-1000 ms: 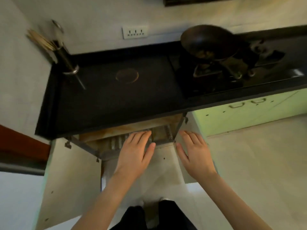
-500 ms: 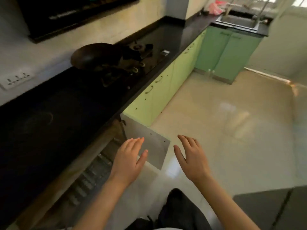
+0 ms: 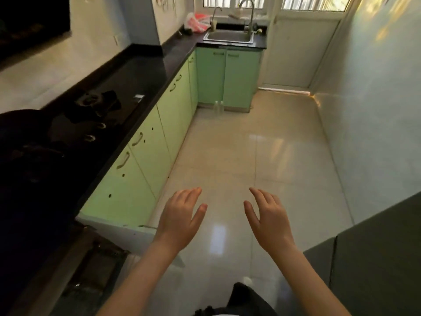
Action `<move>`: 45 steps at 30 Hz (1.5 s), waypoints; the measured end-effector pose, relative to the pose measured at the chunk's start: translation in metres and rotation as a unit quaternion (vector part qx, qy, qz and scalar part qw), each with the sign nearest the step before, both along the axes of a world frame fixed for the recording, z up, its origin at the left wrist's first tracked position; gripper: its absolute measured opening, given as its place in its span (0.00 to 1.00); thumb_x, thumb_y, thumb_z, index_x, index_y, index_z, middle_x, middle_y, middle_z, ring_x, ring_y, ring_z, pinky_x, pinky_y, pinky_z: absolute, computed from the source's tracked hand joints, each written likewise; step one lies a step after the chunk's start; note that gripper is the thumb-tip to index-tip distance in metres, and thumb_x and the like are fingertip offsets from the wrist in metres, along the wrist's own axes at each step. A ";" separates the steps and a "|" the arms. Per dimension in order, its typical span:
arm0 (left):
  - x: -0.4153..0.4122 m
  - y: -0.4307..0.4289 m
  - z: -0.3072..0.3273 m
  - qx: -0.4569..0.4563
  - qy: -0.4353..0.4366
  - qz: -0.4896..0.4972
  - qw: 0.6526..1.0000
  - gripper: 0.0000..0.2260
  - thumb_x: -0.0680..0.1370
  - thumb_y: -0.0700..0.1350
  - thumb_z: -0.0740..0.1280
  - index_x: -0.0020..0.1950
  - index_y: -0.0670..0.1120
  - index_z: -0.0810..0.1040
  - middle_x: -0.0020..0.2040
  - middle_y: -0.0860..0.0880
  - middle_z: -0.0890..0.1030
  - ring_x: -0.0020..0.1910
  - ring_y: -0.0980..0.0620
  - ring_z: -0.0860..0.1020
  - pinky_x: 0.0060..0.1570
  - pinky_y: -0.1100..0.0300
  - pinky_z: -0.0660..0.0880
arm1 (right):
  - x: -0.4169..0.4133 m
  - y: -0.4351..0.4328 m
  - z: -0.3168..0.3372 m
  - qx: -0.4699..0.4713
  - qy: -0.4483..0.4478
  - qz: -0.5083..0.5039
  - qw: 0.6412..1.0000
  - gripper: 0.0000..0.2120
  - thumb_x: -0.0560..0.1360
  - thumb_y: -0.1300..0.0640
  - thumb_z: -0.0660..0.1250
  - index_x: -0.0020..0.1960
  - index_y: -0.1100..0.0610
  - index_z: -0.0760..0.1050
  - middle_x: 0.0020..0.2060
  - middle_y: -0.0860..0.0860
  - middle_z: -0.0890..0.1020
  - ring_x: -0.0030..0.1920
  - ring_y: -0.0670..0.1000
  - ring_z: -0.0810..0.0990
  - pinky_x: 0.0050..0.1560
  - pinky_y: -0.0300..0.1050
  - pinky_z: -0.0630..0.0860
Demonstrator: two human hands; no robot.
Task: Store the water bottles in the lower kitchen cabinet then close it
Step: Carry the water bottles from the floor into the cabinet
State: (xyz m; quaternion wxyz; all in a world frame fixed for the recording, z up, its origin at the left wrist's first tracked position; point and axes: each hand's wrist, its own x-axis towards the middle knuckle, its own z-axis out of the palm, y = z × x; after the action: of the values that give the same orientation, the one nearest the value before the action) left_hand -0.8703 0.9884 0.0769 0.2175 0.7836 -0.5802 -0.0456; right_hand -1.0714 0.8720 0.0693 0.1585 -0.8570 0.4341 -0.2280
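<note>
Daylight pours from the window (image 3: 273, 2) far beyond the hands (image 3: 182, 215), glaring off the glossy floor (image 3: 227, 156) between them. The bench (image 3: 127, 71) to their left sinks into shadow. Edges bow and smear.

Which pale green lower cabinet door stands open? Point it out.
The nearest cabinet door, swung out near the left hand, pale inner face showing; the rest sit shut.

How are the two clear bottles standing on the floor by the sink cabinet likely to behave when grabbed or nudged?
The bottles look tall and narrow, so a sideways nudge would probably tip them. The floor is glossy tile, so they may slide or roll easily. Too small to tell whether they are full, so weight is uncertain.
</note>
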 end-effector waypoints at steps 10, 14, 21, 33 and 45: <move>-0.047 -0.174 0.002 -0.006 0.018 -0.031 0.999 0.24 0.80 0.55 0.54 0.66 0.41 0.76 0.58 0.45 0.81 0.57 0.44 0.78 0.57 0.51 0.75 | -0.044 -0.164 0.005 0.015 0.011 -0.028 0.999 0.26 0.79 0.44 0.54 0.66 0.60 0.75 0.58 0.56 0.82 0.58 0.58 0.78 0.58 0.54 0.77; -0.040 -0.229 0.006 -0.007 0.005 -0.047 0.999 0.25 0.80 0.55 0.53 0.67 0.41 0.75 0.61 0.44 0.80 0.60 0.44 0.77 0.60 0.51 0.73 | -0.035 -0.217 0.010 0.000 0.005 -0.033 0.999 0.26 0.79 0.44 0.54 0.67 0.61 0.75 0.58 0.56 0.82 0.59 0.58 0.78 0.58 0.54 0.77; 0.009 -0.320 -0.027 0.021 0.005 -0.060 0.998 0.25 0.81 0.58 0.52 0.72 0.47 0.72 0.69 0.47 0.75 0.72 0.43 0.69 0.70 0.48 0.64 | 0.012 -0.298 -0.021 0.020 0.027 -0.025 0.999 0.25 0.79 0.44 0.55 0.68 0.59 0.74 0.59 0.54 0.81 0.59 0.55 0.78 0.59 0.51 0.77; 0.198 -0.552 -0.015 0.010 0.022 -0.084 0.996 0.25 0.80 0.57 0.53 0.72 0.47 0.72 0.68 0.46 0.77 0.69 0.41 0.72 0.66 0.48 0.70 | 0.195 -0.519 -0.002 -0.019 0.035 -0.022 0.999 0.24 0.79 0.46 0.56 0.65 0.61 0.76 0.57 0.55 0.82 0.58 0.57 0.78 0.57 0.51 0.75; 0.317 -0.722 -0.055 0.054 0.078 0.012 0.995 0.27 0.79 0.59 0.52 0.72 0.46 0.72 0.69 0.47 0.76 0.70 0.44 0.70 0.70 0.49 0.67 | 0.316 -0.716 -0.036 0.042 0.054 0.021 0.997 0.25 0.79 0.45 0.54 0.67 0.60 0.75 0.59 0.54 0.81 0.61 0.56 0.78 0.61 0.51 0.75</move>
State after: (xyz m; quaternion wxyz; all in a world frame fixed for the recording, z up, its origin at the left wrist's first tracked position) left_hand -0.5536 0.2669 0.0219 0.2199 0.7952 -0.5485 -0.1358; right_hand -0.7551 0.1556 0.0335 0.1759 -0.8693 0.4335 -0.1596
